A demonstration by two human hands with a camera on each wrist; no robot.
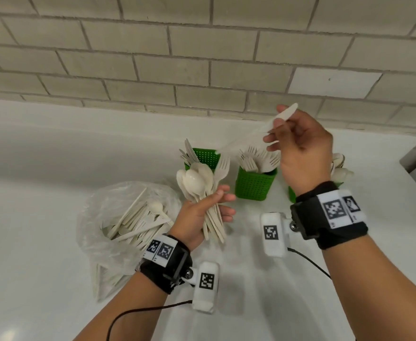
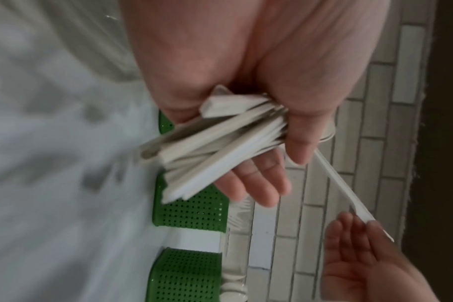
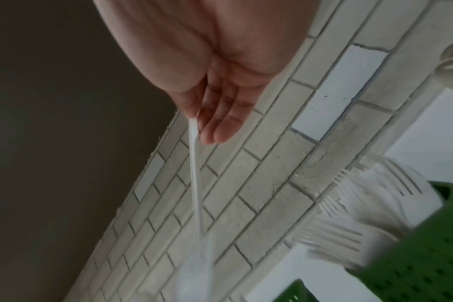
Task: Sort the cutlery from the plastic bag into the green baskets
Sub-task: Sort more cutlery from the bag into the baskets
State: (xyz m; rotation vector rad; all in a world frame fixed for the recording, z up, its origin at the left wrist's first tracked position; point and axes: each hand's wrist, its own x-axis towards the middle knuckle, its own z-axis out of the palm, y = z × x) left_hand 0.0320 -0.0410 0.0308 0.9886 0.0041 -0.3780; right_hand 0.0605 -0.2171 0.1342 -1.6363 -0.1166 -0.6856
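The right hand [image 1: 303,146] pinches one slim cream plastic knife [image 1: 256,130] above the green perforated baskets, while the left hand [image 1: 202,215] has its grip clamped on a mixed bundle of cream spoons and forks [image 1: 203,185]. That fanned bundle could slip and scatter on the white worktop [image 1: 54,267], I'd judge. The left basket [image 1: 205,157] holds knives, the middle basket [image 1: 255,184] forks, the right basket [image 1: 292,193] spoons; the clear plastic bag [image 1: 108,217] still holds plenty of cutlery.
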